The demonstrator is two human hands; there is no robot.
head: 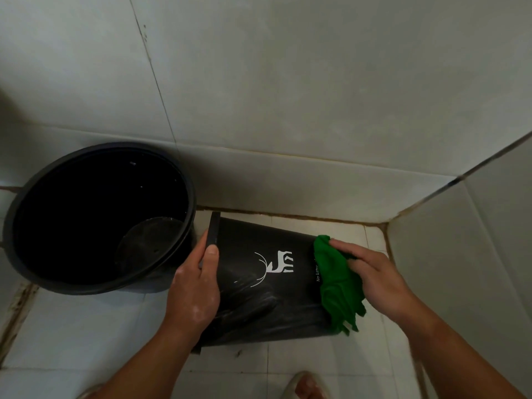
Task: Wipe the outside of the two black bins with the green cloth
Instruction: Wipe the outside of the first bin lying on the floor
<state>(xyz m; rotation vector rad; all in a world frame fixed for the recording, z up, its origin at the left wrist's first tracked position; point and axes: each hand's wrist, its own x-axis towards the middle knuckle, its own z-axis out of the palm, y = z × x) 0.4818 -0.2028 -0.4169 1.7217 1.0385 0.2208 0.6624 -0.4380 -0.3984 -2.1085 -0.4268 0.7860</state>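
While small black bin [267, 283] lies on side on tiled floor [86, 326], my left hand [195, 286] grips its rim, my right hand [374, 280] presses green cloth [339, 286] on base end. White deer logo [280, 262]; text beside starts "No", rest unreadable. Big black bin [98, 217] upright, touching left.

White deer logo on the side of the tipped black bin [267, 283]; beside it small white lettering, "No Litte…", rest hidden under the green cloth [339, 286].

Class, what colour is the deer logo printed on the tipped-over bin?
White, on the black bin; the deer logo shows in the head view.
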